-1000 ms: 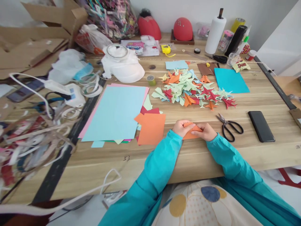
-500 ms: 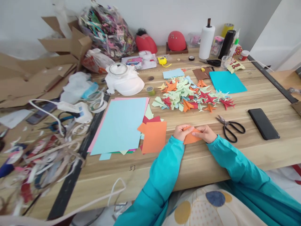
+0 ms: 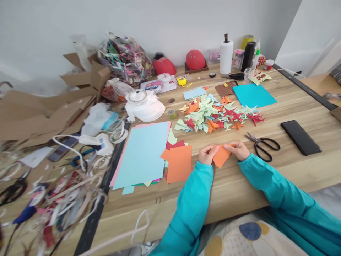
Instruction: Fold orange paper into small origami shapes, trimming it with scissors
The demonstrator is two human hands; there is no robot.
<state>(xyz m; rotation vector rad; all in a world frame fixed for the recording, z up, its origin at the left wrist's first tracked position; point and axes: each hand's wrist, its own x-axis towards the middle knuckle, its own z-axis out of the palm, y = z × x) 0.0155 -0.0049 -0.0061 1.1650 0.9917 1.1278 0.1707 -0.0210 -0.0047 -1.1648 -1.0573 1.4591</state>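
Observation:
A folded piece of orange paper (image 3: 221, 155) is pinched between both my hands just above the wooden table (image 3: 279, 167). My left hand (image 3: 206, 154) grips its left edge with curled fingers. My right hand (image 3: 239, 150) holds its upper right corner, fingers closed on it. Both arms wear teal sleeves. Left of my hands lie loose orange sheets (image 3: 179, 163) beside a stack of light blue paper (image 3: 145, 153). A pile of folded paper shapes (image 3: 218, 113) in green, red and orange lies beyond my hands.
Black scissors (image 3: 262, 144) and a black phone (image 3: 300, 137) lie to the right. A teal sheet (image 3: 253, 95), a paper towel roll (image 3: 226, 56) and bottles stand at the back. Cardboard (image 3: 39, 113), plastic bags, tape rolls (image 3: 117, 133) and tangled strips (image 3: 53, 202) crowd the left.
The orange paper has been lifted off the table and turned up between my hands. The camera has tilted upward, showing more of the back wall.

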